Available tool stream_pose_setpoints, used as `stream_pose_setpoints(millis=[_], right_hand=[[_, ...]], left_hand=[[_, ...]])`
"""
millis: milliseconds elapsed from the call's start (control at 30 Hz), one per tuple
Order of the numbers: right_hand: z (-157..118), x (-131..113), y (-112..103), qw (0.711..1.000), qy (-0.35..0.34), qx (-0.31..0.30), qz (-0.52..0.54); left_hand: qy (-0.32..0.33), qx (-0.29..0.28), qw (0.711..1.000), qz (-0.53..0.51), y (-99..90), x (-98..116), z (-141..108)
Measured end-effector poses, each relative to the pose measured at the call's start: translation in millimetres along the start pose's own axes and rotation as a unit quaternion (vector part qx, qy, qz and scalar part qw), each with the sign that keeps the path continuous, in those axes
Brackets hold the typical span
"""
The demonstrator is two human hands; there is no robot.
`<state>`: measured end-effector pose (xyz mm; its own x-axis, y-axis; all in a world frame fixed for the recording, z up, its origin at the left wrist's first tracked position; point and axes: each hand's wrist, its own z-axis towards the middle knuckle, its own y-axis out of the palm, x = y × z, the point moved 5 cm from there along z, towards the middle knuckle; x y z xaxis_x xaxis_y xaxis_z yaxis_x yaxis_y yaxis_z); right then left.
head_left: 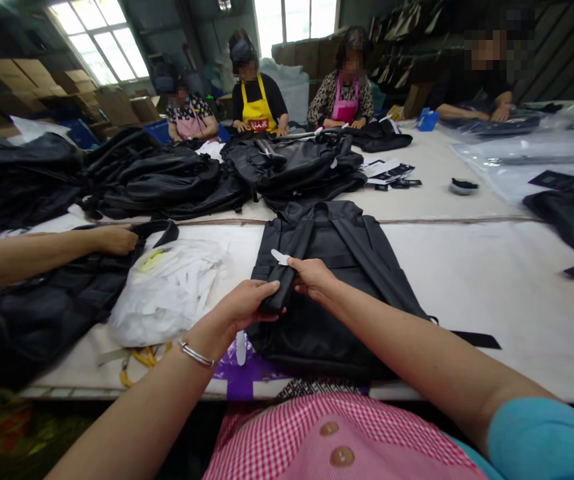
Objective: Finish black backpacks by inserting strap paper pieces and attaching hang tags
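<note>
A black backpack (337,320) lies on the white table with its two straps facing up. Its left strap (287,283) is raised and folded between my hands. My left hand (247,303), with a silver bracelet at the wrist, grips the lower end of that strap, thumb on top. Just above and to the right, my right hand (311,277) pinches the strap's edge together with a small white strip (280,257) that sticks out to the left. Another white strip (241,348) lies by the bag's lower left edge.
A white plastic bag (167,293) sits left of my left hand. Further left, another person's hand (117,240) holds a black bag (61,300). Piled black bags (291,163) span the table's far side, with people behind. Clear plastic (517,160) lies at the right.
</note>
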<state>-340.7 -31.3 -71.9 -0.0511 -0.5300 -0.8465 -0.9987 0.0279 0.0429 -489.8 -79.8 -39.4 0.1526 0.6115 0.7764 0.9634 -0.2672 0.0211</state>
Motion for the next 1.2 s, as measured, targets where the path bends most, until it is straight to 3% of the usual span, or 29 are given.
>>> stream_pose_setpoints(millis=[100, 167, 267, 333, 533, 700, 833, 933, 1033, 1100, 1200], right_hand=[[-7.4, 3.8, -8.6, 0.999, -0.036, 0.005, -0.031], [-10.4, 5.3, -21.0, 0.989, -0.096, 0.032, -0.11], [-13.1, 5.7, -30.0, 0.936, -0.194, 0.069, -0.285], [-11.6, 8.2, -24.0, 0.909, -0.217, 0.057, -0.352], [2.5, 8.7, 3.0, 0.888, -0.234, 0.048, -0.393], [8.6, 20.2, -2.1, 0.875, -0.216, 0.046, -0.431], [-6.7, 26.3, -17.7, 0.821, -0.198, 0.045, -0.533], [-33.9, 25.2, -23.9, 0.788, -0.249, 0.014, -0.562], [-69.3, 29.2, -18.5, 0.754, -0.335, -0.063, -0.562], [-91.1, 38.1, -10.1, 0.728, -0.386, -0.128, -0.552], [-109.6, 59.9, 2.4, 0.698, -0.424, -0.206, -0.54]], left_hand=[[0.014, 0.048, 0.999, 0.006, -10.6, 6.0, -0.3], [0.012, 0.048, 0.999, 0.019, -14.2, 12.0, 1.7], [0.017, 0.036, 0.999, 0.036, -16.6, 23.6, 3.5], [0.024, 0.041, 0.998, 0.043, -17.8, 31.6, 3.0], [0.027, 0.065, 0.997, 0.024, -21.9, 45.6, -2.3], [-0.01, 0.052, 0.998, 0.021, -17.6, 20.2, 0.7], [-0.005, 0.059, 0.992, 0.108, -17.5, -8.4, 2.5], [0.078, 0.125, 0.961, 0.233, -37.3, -14.4, 2.9], [0.171, 0.229, 0.902, 0.323, -66.4, -16.2, 4.5], [0.185, 0.296, 0.87, 0.349, -81.6, -24.5, 8.2], [0.165, 0.311, 0.869, 0.346, -84.8, -47.0, 19.8]])
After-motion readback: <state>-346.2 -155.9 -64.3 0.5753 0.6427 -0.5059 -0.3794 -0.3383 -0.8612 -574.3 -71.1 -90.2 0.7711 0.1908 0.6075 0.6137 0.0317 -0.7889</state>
